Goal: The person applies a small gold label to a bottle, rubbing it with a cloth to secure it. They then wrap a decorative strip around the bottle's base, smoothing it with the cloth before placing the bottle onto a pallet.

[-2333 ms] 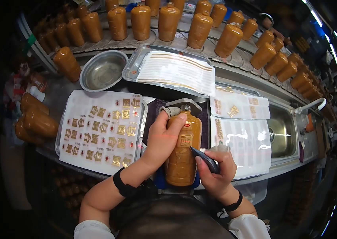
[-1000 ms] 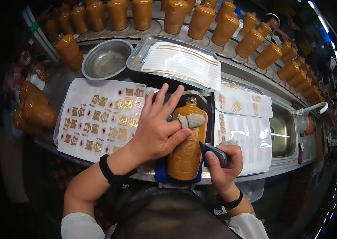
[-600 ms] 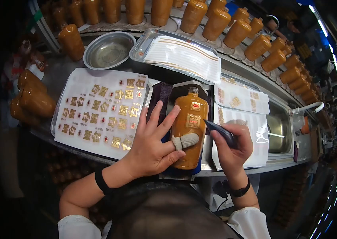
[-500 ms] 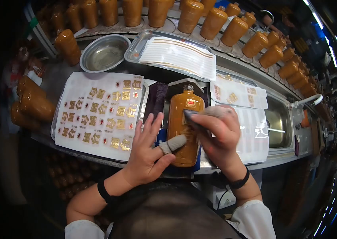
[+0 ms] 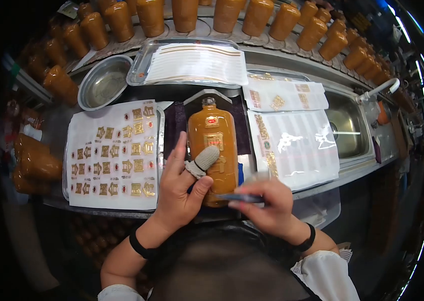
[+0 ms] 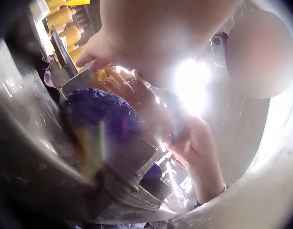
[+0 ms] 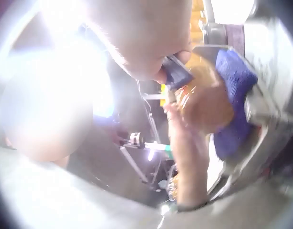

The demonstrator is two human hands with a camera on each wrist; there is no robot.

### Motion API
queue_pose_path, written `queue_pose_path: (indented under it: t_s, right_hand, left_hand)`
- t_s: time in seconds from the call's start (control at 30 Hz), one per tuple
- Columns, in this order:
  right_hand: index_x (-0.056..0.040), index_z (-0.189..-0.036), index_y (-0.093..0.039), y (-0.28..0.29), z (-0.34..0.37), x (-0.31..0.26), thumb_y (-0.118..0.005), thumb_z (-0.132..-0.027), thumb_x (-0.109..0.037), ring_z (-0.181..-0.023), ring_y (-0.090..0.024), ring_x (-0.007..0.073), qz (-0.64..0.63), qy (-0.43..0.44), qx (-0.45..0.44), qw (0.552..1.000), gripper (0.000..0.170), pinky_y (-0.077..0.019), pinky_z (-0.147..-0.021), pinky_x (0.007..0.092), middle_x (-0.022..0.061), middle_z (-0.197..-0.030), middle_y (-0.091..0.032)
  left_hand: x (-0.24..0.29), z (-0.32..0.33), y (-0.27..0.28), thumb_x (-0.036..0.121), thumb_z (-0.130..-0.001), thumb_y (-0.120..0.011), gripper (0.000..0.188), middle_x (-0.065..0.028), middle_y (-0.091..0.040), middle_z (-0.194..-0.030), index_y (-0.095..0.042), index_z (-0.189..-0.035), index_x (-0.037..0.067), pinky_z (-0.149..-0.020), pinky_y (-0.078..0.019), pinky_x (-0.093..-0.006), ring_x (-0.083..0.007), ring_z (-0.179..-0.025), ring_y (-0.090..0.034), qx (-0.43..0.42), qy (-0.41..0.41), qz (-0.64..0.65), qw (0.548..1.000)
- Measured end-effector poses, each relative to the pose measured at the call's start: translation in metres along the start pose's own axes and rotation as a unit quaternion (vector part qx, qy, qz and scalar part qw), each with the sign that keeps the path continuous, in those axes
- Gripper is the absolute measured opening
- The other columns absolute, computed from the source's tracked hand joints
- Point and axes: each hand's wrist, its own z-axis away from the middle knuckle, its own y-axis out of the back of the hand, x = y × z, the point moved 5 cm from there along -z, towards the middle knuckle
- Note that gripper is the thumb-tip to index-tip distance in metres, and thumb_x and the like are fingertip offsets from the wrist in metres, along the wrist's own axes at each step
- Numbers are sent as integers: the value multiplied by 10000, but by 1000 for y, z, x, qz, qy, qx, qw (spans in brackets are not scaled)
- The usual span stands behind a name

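Observation:
In the head view an amber-brown bottle (image 5: 228, 150) lies on its back in a metal cradle, neck pointing away. A red oval label (image 5: 212, 121) and a gold square label (image 5: 214, 141) show on its front. My left hand (image 5: 179, 193) rests at the bottle's left side with fingers extended, and a knitted finger cot (image 5: 206, 158) on one finger lies across the bottle. Between thumb and fingers my right hand (image 5: 272, 203) pinches a dark flat scraper (image 5: 244, 198), slightly blurred, over the bottle's near end. The right wrist view shows the scraper (image 7: 179, 74) beside the bottle's base (image 7: 208, 107).
A sheet of gold and red stickers (image 5: 96, 118) lies on a tray to the left. Clear-covered sheets (image 5: 297, 145) lie right, beside a sink (image 5: 345, 123). Behind are a metal bowl (image 5: 91, 98), a tray of white strips (image 5: 192, 65) and several bottles (image 5: 151, 17).
My left hand has let go of the bottle's upper part and slid down with fingers extended. The right hand, still pinching the scraper, went over the gold label, then down to the bottle's near end.

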Motion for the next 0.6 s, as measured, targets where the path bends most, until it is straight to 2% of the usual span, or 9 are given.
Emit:
queue_pose_path:
  t_s: [0.1, 0.2, 0.27, 0.3, 0.4, 0.43, 0.53, 0.57, 0.6]
  right_hand:
    - [-18, -998, -626, 3, -13, 49, -753, -868, -132, -765, -606, 120, -67, -214, 117, 968, 215, -490, -696, 272, 54, -843, -651]
    - [-9, -985, -600, 17, -24, 75, -737, -888, -115, -765, -598, 86, -130, -256, 165, 944, 199, -477, -679, 216, 49, -890, -654]
    - [-11, -967, -607, 7, -16, 46, -743, -881, -97, -785, -608, 97, -202, -210, 118, 949, 182, -482, -693, 227, 44, -883, -652]
    - [-12, -949, -613, 1, -15, 40, -760, -872, -112, -805, -610, 104, -127, -130, 82, 980, 194, -486, -710, 241, 44, -880, -651]
    - [-14, -927, -607, 15, -22, 63, -757, -865, -110, -744, -585, 123, 38, -168, 195, 965, 189, -472, -671, 273, 69, -838, -634]
    - [-18, -918, -599, 19, -21, 62, -751, -857, -77, -717, -580, 156, -23, -178, 207, 962, 174, -467, -654, 296, 84, -824, -625]
    - [-41, -942, -628, 9, -5, 15, -809, -761, 8, -721, -609, 205, 114, 124, 54, 984, 261, -483, -666, 297, 77, -819, -651]
    - [-45, -940, -654, 8, 12, 14, -829, -709, 36, -757, -648, 284, 87, 82, 41, 992, 302, -502, -689, 333, 106, -825, -672]
    - [-49, -962, -669, 16, 19, 15, -834, -730, 5, -805, -683, 274, 90, 54, 24, 994, 289, -517, -726, 328, 99, -847, -694]
  left_hand:
    - [1, -1, 4, 397, -957, -613, 421, -330, -343, -1523, -703, -1230, 91, -1072, -354, -530, -474, -1245, -501, -8, -42, -105, 994]
    - [-3, 16, 8, 418, -956, -607, 450, -329, -343, -1524, -711, -1201, 55, -1090, -332, -549, -483, -1251, -494, -12, -26, -101, 994]
    - [-4, 24, 11, 426, -957, -601, 470, -330, -340, -1525, -710, -1193, 35, -1101, -319, -558, -488, -1260, -487, -2, -16, -102, 995]
    - [-2, 27, 12, 429, -958, -598, 479, -330, -338, -1526, -708, -1191, 26, -1106, -313, -564, -490, -1266, -483, 3, -23, -106, 994]
    - [8, 25, 8, 445, -960, -584, 458, -327, -321, -1538, -720, -1196, 76, -1137, -225, -605, -488, -1370, -386, -14, -34, -135, 990]
    - [12, 20, 6, 448, -959, -583, 447, -325, -318, -1540, -724, -1196, 95, -1142, -202, -611, -486, -1393, -357, -31, -50, -162, 985]
    - [19, 13, -1, 451, -949, -592, 403, -302, -305, -1559, -738, -1187, 161, -1147, -130, -639, -485, -1444, -275, -70, -83, -209, 972]
    - [23, 13, -1, 453, -945, -596, 404, -296, -303, -1562, -739, -1185, 161, -1145, -132, -641, -489, -1442, -277, -78, -95, -218, 968]
    - [25, 13, -1, 456, -941, -600, 406, -291, -301, -1566, -740, -1182, 161, -1144, -134, -644, -492, -1439, -279, -84, -108, -227, 964]
